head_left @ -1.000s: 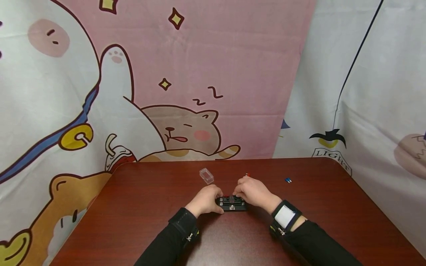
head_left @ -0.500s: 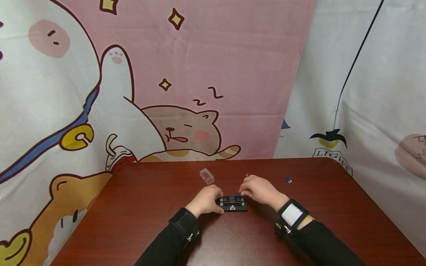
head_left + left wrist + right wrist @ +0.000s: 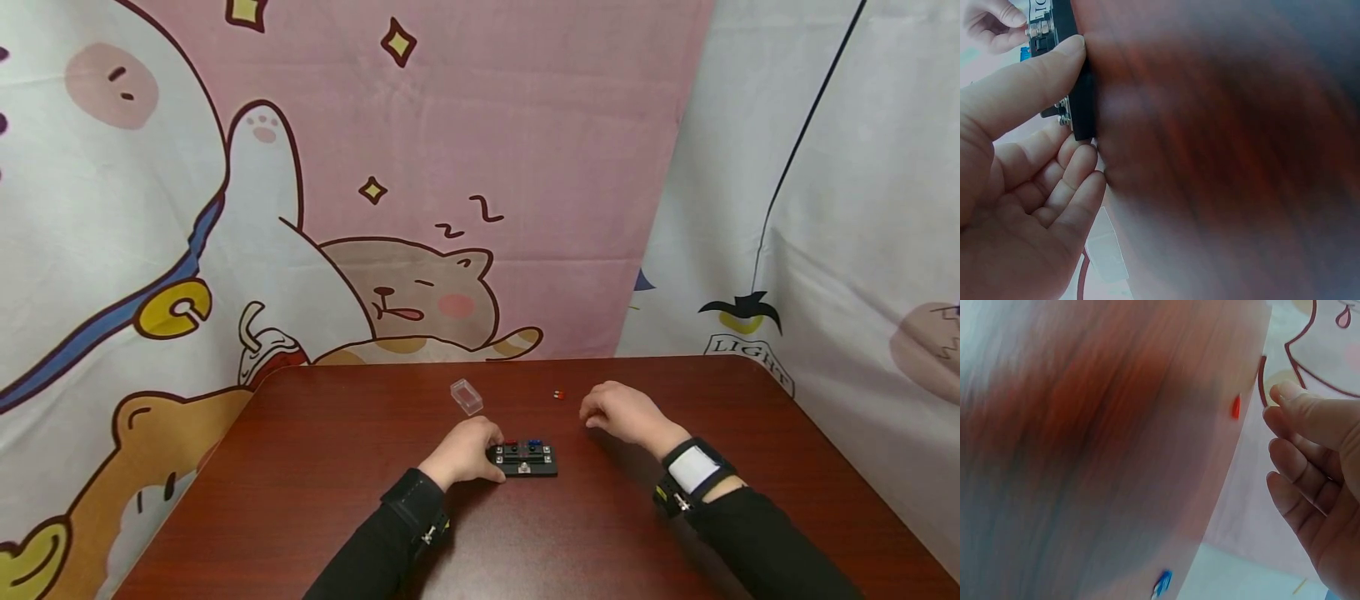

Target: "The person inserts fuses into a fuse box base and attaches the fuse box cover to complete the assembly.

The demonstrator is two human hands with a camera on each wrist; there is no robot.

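My left hand (image 3: 467,450) holds the left end of a black fuse block (image 3: 531,469) on the table, thumb at its near side and fingertips at the far side. A red piece and a blue piece sit along the block's far row. In the left wrist view, the thumb lies across the block's edge (image 3: 1084,119) and its metal screws. To the right, my right hand (image 3: 626,414) is above the table with loosely bent fingers and nothing between them. Blue blade fuses (image 3: 1162,583) lie on the table, hidden behind this hand in the head view.
A small red fuse (image 3: 558,395) lies toward the table's far edge, left of my right hand. A clear plastic cover (image 3: 467,397) lies behind my left hand. Cartoon-printed cloth (image 3: 570,208) hangs behind the brown table (image 3: 337,450).
My right hand has left the fuse block's right end and moved right toward the blue fuses, uncovering the blue piece in the block. My left hand stays on the block.
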